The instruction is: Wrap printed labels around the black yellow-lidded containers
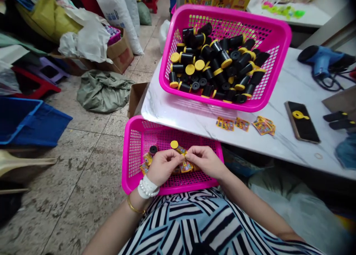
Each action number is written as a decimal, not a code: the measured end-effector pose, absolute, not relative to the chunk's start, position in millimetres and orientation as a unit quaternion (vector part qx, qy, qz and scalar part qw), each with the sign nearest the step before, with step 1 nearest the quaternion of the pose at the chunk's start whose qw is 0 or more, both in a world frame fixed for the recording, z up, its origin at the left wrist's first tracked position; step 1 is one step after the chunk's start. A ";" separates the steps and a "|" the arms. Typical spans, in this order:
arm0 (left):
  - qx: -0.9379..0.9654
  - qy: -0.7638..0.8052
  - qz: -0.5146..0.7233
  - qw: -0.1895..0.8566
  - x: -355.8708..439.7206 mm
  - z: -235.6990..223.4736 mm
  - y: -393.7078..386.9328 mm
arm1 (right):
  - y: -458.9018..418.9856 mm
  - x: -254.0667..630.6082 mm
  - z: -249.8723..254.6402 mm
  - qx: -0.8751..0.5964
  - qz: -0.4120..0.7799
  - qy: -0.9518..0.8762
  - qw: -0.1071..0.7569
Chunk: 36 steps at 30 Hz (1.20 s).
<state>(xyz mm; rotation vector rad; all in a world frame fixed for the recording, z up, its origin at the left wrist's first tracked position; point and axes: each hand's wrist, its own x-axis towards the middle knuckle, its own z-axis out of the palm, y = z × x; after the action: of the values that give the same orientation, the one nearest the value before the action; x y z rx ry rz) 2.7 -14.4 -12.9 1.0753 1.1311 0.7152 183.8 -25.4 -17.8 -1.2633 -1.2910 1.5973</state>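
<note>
My left hand [164, 166], with a white bead bracelet and a gold bangle at the wrist, is closed in a pinch over the lower pink basket [129, 151]. Facing it, my right hand [207, 160] pinches too, and the fingertips of both nearly meet. Something small and yellow shows between them, too covered to name. Below the fingertips lies a yellow printed packet or card [186, 166]. A yellow-capped piece [174, 144] and a black cylinder [153, 150] are in the basket just beyond my hands. More printed pieces [146, 160] lie beside my left hand.
On the white marbled table [194, 117], a large pink basket [278, 73] holds many black cylinders with yellow caps [217, 64]. Printed cards [264, 126], a phone [302, 121] with a yellow ring piece, and a blue heat gun [322, 64] lie rightward. A blue bin [52, 125] stands left.
</note>
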 end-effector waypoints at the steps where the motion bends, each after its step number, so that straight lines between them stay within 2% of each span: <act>1: 0.480 0.507 0.318 0.641 2.8 -13.1 -14.0 | -26.0 179.9 -19.8 -0.490 0.630 -0.488 0.354; 7: 0.430 0.561 0.429 0.562 1.2 -6.4 -23.8 | -33.5 164.4 -30.3 -0.586 0.491 -0.479 0.431; 12: 0.483 0.565 0.428 0.515 -2.3 6.2 -37.6 | -31.4 166.2 -31.5 -0.596 0.414 -0.522 0.448; 22: 0.409 0.545 0.405 0.610 6.2 -1.2 -30.9 | -34.5 165.6 -27.9 -0.573 0.315 -0.587 0.477; 26: 0.385 0.538 0.396 0.637 5.6 -5.2 -31.0 | -34.4 167.2 -27.7 -0.564 0.307 -0.610 0.464; 30: 0.374 0.558 0.427 0.605 5.8 -7.5 -30.2 | -34.0 166.4 -31.1 -0.574 0.329 -0.604 0.445; 36: 0.424 0.563 0.437 0.558 6.2 -2.5 -35.0 | -34.6 165.1 -38.9 -0.598 0.276 -0.609 0.443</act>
<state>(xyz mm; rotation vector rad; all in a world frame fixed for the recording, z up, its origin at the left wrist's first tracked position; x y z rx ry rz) 6.2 -35.0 -2.5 0.9996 1.3283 1.0317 165.1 -34.6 -38.9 -1.4843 -1.5097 0.6837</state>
